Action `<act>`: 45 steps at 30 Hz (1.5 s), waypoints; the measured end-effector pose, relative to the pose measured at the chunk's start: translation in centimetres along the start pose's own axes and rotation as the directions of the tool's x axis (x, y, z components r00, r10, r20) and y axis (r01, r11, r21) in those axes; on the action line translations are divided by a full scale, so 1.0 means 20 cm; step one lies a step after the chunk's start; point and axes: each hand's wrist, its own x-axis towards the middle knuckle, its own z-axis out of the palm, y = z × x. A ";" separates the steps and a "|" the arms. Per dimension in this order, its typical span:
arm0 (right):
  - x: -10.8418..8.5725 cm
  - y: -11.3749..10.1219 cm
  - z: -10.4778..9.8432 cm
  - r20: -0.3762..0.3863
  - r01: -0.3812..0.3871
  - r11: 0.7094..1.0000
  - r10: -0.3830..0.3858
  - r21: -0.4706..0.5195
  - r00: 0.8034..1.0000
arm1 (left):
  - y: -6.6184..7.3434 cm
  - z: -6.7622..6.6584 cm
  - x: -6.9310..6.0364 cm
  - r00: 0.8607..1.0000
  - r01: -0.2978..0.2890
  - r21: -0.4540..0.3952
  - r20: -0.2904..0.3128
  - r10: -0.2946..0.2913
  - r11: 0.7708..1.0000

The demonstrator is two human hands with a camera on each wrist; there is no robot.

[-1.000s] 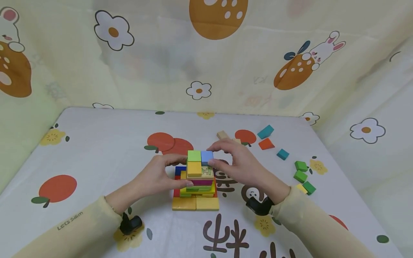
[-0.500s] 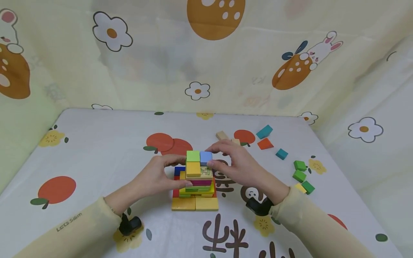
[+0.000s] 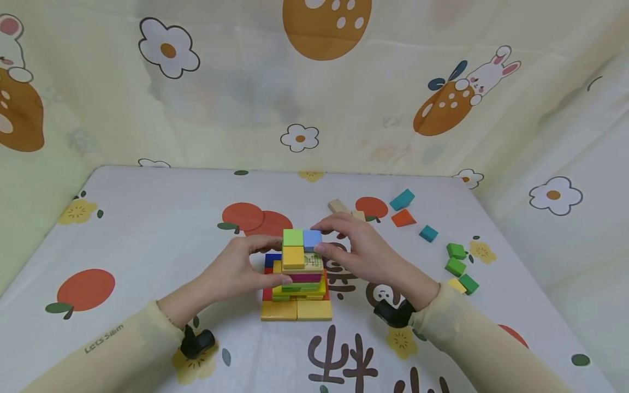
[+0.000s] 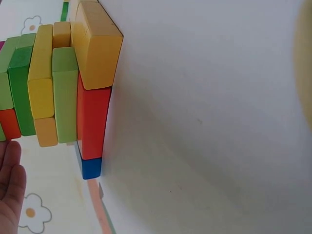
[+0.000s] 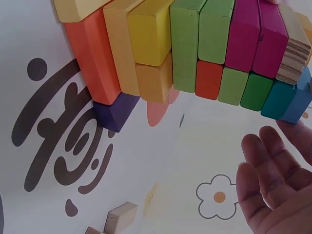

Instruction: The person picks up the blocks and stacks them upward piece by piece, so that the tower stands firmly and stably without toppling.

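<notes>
A stacked tower of coloured wooden blocks (image 3: 302, 310) stands on the table, wide at its base and narrower above. On its top layer are a light green block (image 3: 293, 237), a yellow block (image 3: 293, 257) and a light blue block (image 3: 312, 240). My left hand (image 3: 241, 267) holds the tower's left side near the top, thumb in front and fingers towards the back. From the right, my right hand (image 3: 363, 245) pinches the light blue block between thumb and index finger. The right wrist view shows a teal block (image 5: 278, 100) beside it; the other right fingers (image 5: 258, 151) stay off the tower.
Loose blocks lie to the right: a teal block (image 3: 402, 199), an orange block (image 3: 404, 218), a smaller teal block (image 3: 428, 233), several green blocks (image 3: 456, 267) and a yellow one (image 3: 457, 286). Plain wooden blocks (image 3: 338, 206) lie behind the right hand. A patterned curtain (image 3: 236, 109) hangs behind the table.
The view shifts very slightly. Both hands keep their places on the tower, and the blocks stay as they were.
</notes>
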 end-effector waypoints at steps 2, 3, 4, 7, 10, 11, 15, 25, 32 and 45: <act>0.00 0.00 0.00 0.006 -0.001 1.000 0.001 0.002 1.000 | 0.00 0.00 0.00 1.000 -0.004 0.007 0.003 0.004 1.000; 0.00 0.00 0.00 0.009 -0.002 1.000 0.002 0.004 1.000 | 0.00 0.00 0.00 1.000 -0.001 0.005 0.004 0.001 1.000; 0.00 0.00 0.00 0.013 -0.003 1.000 0.003 0.005 1.000 | 0.00 0.00 0.00 1.000 0.001 0.004 0.004 -0.001 1.000; -0.01 0.00 -0.01 0.019 -0.005 1.000 0.005 -0.004 1.000 | 0.01 0.00 0.00 1.000 0.005 0.006 0.006 -0.005 1.000; -0.01 0.00 -0.02 0.005 -0.020 1.000 0.020 -0.013 1.000 | 0.01 0.00 0.00 1.000 0.014 0.005 0.013 -0.014 1.000; -0.02 0.01 -0.02 -0.003 -0.027 1.000 0.027 -0.014 1.000 | 0.01 0.00 0.00 1.000 0.016 0.010 0.014 -0.016 1.000; -0.04 0.02 -0.03 -0.036 -0.049 0.999 0.049 -0.015 0.998 | 0.01 -0.01 0.00 1.000 0.011 0.017 -0.008 -0.010 1.000; -0.10 0.07 -0.06 -0.071 -0.063 0.997 0.061 -0.033 0.996 | 0.05 -0.01 0.01 0.999 -0.025 -0.054 -0.031 0.023 0.998; -0.13 0.09 -0.08 -0.083 -0.061 0.997 0.058 -0.037 0.995 | 0.06 -0.01 0.01 0.999 -0.012 -0.034 -0.047 0.011 0.999; -0.23 0.11 -0.14 -0.137 -0.078 0.994 0.068 -0.071 0.988 | 0.05 -0.01 0.00 0.999 -0.019 -0.035 -0.048 0.017 0.999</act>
